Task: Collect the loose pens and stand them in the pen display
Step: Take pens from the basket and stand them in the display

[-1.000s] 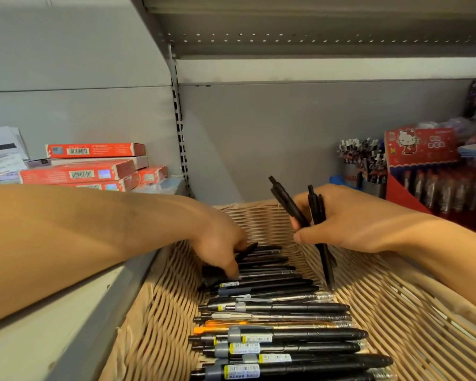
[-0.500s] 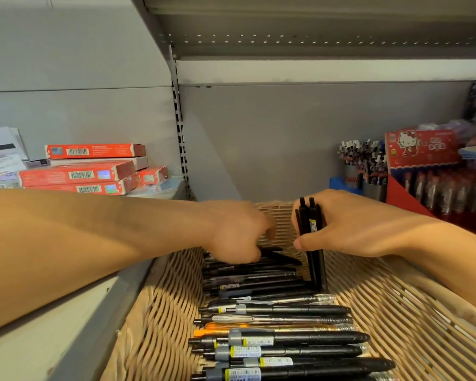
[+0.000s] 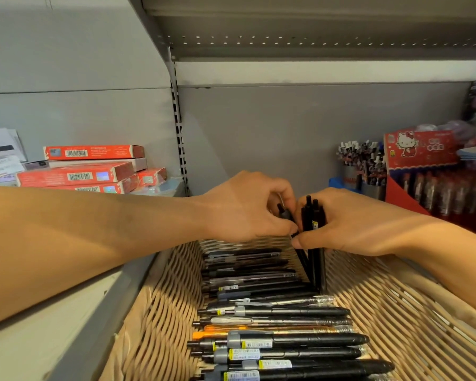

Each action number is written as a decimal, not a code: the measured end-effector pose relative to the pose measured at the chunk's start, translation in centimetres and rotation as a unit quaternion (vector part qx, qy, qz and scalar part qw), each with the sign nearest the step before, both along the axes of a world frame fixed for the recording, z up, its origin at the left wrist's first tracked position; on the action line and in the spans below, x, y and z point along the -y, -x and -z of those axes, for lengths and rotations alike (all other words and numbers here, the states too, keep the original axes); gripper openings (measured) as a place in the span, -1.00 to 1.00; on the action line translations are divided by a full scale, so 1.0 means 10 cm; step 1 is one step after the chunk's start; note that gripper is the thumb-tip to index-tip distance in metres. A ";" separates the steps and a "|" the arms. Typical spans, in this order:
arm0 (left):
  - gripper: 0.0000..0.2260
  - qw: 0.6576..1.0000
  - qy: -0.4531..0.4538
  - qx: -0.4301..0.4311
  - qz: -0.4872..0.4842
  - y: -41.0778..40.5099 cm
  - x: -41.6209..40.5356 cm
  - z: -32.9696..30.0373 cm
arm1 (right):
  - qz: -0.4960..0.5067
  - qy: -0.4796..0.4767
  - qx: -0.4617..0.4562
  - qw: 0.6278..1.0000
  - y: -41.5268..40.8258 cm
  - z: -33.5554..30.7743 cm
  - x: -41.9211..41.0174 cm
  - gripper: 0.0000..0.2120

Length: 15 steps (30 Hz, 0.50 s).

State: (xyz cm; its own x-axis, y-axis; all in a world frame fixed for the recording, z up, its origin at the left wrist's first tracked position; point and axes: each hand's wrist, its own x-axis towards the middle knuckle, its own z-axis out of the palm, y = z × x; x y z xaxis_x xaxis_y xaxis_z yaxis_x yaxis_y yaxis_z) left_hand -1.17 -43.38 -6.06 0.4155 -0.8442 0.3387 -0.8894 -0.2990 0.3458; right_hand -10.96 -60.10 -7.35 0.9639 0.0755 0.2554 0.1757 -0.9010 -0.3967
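While clenched round upright black pens [image 3: 313,215], clickers up, tips down in wicker basket [image 3: 396,312], right hand [image 3: 349,224]; left hand [image 3: 248,207] pinching one tilted pen [image 3: 285,214].

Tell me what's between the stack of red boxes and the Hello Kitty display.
In the head view, both hands: the left hand pinching a pen and the right hand gripping a black pen bundle, above the wicker basket.

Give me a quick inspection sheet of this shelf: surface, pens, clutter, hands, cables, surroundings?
Surface: wicker basket on a grey shelf.
Job's things: loose pens lie sideways in a row; black pen bundle is upright.
Clutter: red boxes stacked at left.
Hands: right hand grips the bundle; left hand pinches one pen beside it.
Cables: nothing seen.
Surroundings: pen cups and red cartoon-cat display at right.
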 end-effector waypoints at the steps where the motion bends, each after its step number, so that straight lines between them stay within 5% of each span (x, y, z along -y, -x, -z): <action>1: -0.83 1.000 0.003 -0.010 0.006 0.01 0.00 0.00 | 0.001 0.000 -0.003 1.000 0.01 0.00 -0.01 -0.82; 11: -0.91 0.991 -0.001 -0.134 0.006 -0.02 -0.02 -0.05 | 0.007 -0.002 -0.025 1.000 0.03 0.00 -0.02 -0.79; 15: -0.79 0.958 -0.278 0.035 -0.058 -0.07 -0.05 0.01 | 0.001 -0.010 -0.028 1.000 0.04 0.00 -0.01 -0.77</action>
